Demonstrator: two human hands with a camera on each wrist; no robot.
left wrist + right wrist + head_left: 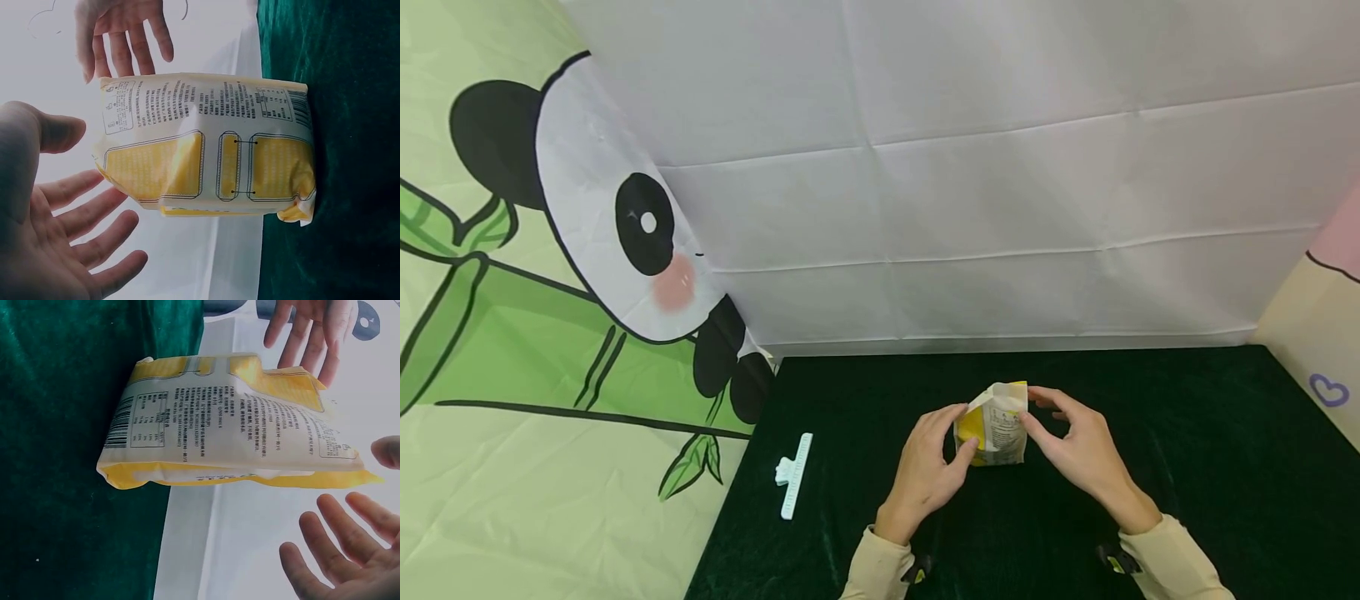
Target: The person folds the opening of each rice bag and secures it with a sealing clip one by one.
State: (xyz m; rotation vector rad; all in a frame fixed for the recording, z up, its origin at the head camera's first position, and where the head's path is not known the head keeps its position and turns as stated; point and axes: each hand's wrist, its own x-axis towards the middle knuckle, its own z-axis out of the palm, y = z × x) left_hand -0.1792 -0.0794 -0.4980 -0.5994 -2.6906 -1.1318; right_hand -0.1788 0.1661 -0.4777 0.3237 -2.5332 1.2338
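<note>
A yellow and white printed packet (992, 427) stands upright on the dark green cloth between the two hands. Printed text and a barcode cover the side facing the wrist cameras, and its top edge looks creased. At its left side is the left hand (925, 467), fingers spread and relaxed, with the fingertips right by the packet's upper left edge. The right hand (1082, 450) is held at the opposite side, thumb and fingers apart near the upper right edge. In the right wrist view, the right hand's fingers (337, 550) show loosely extended beside the packet's top.
A pale blue sealing clip (796, 479) lies on the left part of the green-covered table (1210, 467). Behind the table hangs a white sheet (1000, 200). A green panda-printed cloth (550, 350) runs along the left side.
</note>
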